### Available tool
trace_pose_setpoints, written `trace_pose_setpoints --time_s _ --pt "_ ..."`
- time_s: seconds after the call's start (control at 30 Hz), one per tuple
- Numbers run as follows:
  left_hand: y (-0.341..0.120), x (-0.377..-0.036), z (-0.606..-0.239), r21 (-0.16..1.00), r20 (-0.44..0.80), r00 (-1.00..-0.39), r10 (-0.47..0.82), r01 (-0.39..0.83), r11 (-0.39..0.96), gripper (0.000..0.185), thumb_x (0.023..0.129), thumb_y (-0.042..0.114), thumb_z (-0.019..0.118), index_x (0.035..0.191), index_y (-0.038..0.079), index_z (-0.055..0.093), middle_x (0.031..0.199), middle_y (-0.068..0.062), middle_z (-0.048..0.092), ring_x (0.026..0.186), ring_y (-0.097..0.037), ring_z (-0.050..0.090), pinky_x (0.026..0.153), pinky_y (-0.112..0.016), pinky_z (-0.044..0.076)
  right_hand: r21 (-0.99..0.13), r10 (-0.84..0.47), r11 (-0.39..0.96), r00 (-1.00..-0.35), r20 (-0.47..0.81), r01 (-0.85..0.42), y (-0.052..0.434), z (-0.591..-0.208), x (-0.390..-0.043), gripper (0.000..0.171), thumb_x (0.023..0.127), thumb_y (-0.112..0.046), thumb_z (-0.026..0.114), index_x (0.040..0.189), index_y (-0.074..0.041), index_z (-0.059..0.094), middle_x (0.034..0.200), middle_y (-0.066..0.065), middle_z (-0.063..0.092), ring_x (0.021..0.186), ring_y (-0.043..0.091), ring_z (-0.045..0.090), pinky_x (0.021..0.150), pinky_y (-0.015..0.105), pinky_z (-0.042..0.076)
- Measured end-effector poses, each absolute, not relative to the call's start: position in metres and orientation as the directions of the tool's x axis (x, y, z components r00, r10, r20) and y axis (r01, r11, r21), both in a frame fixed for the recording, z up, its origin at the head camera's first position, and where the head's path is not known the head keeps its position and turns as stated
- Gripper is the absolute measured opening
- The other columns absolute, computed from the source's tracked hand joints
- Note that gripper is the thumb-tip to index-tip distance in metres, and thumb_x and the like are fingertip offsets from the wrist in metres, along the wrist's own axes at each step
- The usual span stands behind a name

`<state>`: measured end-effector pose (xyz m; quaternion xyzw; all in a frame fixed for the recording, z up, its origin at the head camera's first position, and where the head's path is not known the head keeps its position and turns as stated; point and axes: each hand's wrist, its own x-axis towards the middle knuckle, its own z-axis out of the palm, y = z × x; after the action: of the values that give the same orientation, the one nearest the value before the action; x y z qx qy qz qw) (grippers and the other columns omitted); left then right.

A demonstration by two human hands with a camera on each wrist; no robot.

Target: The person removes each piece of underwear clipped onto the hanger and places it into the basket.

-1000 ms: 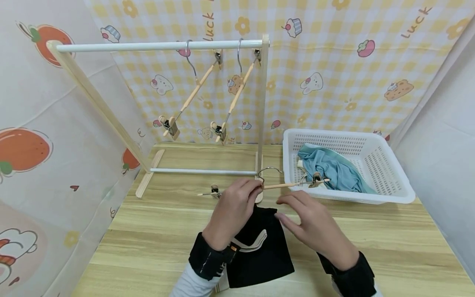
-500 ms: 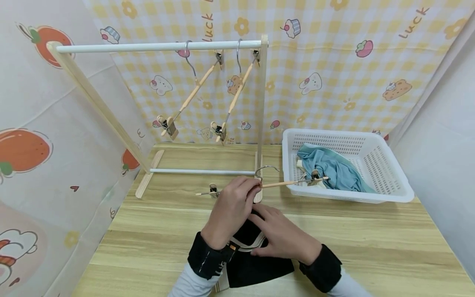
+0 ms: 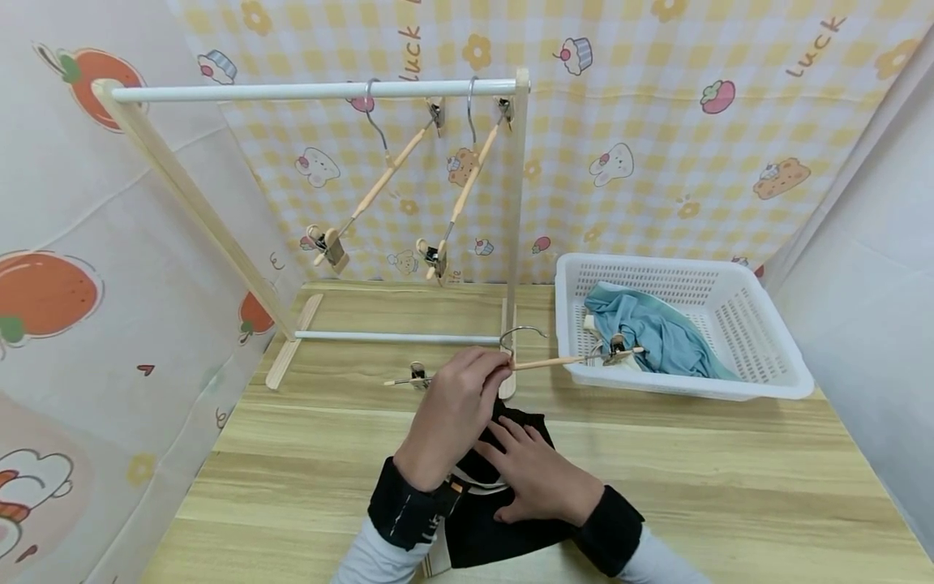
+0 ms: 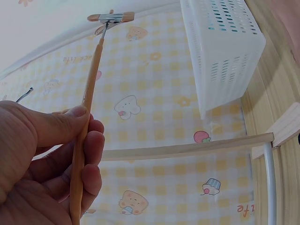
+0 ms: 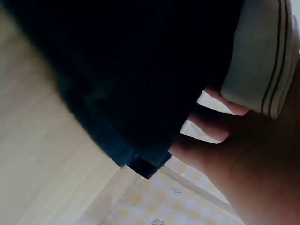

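My left hand (image 3: pixel 454 401) grips a wooden clip hanger (image 3: pixel 550 363) near its middle, with the metal hook pointing up. In the left wrist view thumb and fingers curl round the wooden bar (image 4: pixel 91 79), and one metal clip (image 4: pixel 111 18) shows at its end. On the table in front of me lies a black garment (image 3: pixel 496 542) with cream trim. My right hand (image 3: pixel 543 480) rests on it, fingers spread. In the right wrist view those fingers meet the dark cloth (image 5: pixel 136 79) beside a cream band (image 5: pixel 255 51) with dark stripes.
A rack with a white rail (image 3: pixel 292 92) stands at the back left, bearing two clip hangers, one (image 3: pixel 387 174) left of the other (image 3: pixel 469 182). At the right, a white basket (image 3: pixel 777 324) contains teal cloth (image 3: pixel 649 328). The held hanger's right clip overlaps the basket's front edge.
My right hand has come leftward from beside the hanger down onto the black garment, then slid slightly toward me. The left hand keeps holding the hanger in nearly the same place.
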<state>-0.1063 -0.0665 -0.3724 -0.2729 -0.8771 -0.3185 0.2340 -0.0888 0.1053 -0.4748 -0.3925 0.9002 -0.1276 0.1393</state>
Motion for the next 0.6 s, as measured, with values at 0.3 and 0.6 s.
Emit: trace_pose_setpoints --time_s 0.3,0.6 --pt "-0.067 -0.107 -0.374 0.435 0.591 -0.737 0.328 0.634 0.639 0.012 0.103 0.005 0.072 0.113 0.004 0.08 0.108 -0.008 0.077 0.102 -0.022 0.076 0.084 -0.031 0.065 -0.208 -0.76 0.639 -0.649 -0.024 -0.741 0.094 -0.479 -0.085 0.069 0.08 -0.035 0.093 0.141 -0.018 0.064 0.136 0.005 0.061 0.121 0.025 0.056 0.091 0.044 0.056" --pt "-0.068 -0.107 -0.373 0.434 0.609 -0.726 0.32 0.643 0.632 0.012 0.102 0.004 0.074 0.111 0.004 0.08 0.107 -0.008 0.077 0.101 -0.022 0.076 0.083 -0.031 0.065 -0.212 -0.788 0.58 -0.608 0.099 -0.787 0.091 -0.482 -0.085 0.028 0.09 0.006 0.078 0.099 -0.017 0.065 0.093 -0.002 0.06 0.086 0.015 0.058 0.073 0.026 0.051"
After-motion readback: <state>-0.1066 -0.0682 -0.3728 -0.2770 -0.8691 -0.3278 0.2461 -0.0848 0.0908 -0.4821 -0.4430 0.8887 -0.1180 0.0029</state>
